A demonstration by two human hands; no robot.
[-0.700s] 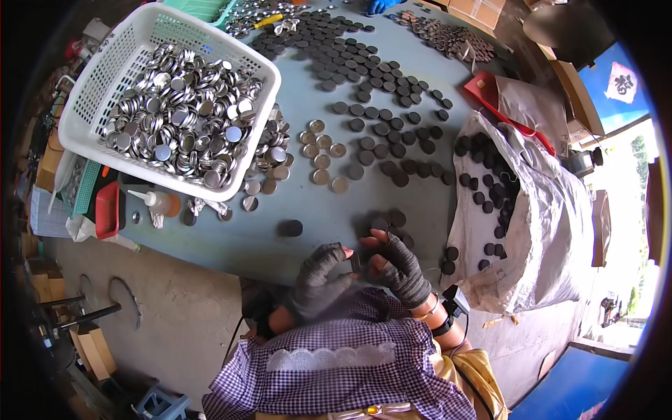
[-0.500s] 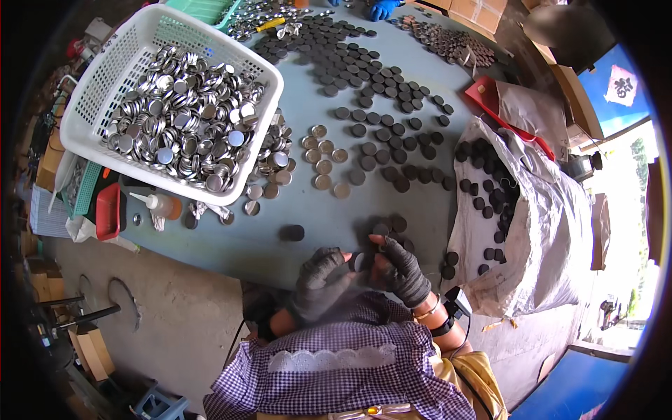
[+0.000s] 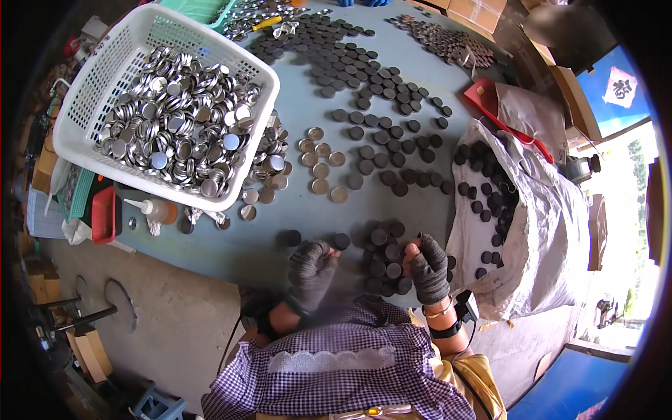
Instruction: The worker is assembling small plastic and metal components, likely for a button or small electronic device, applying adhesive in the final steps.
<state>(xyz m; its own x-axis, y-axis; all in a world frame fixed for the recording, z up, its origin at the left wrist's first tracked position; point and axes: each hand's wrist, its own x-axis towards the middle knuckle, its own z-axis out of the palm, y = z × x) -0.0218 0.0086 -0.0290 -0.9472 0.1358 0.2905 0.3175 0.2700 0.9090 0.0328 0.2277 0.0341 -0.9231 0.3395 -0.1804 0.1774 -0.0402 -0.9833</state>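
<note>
My left hand (image 3: pixel 312 271), in a grey fingerless glove, is closed low over the near edge of the table. At its fingertips is a round black disc (image 3: pixel 341 241); another black disc (image 3: pixel 292 238) lies just beyond the knuckles. My right hand (image 3: pixel 428 269), gloved alike, has thumb and fingers drawn together at the right side of a small heap of black discs (image 3: pixel 376 269). Whether a disc is between those fingers is hidden. A gap with part of the heap lies between my two hands.
A white perforated basket (image 3: pixel 168 187) full of silver metal caps (image 3: pixel 178 119) stands at the left. Many black discs (image 3: pixel 350 66) spread over the grey-blue table (image 3: pixel 280 210). At the right lies a white woven sack (image 3: pixel 539 231) with black discs at its mouth. A squeeze bottle (image 3: pixel 157 208) sits near a red tray (image 3: pixel 103 215).
My hands, close together before, have moved apart, the left one leftward and the right one rightward. A black disc now shows by my left fingertips, and the heap between the hands is exposed.
</note>
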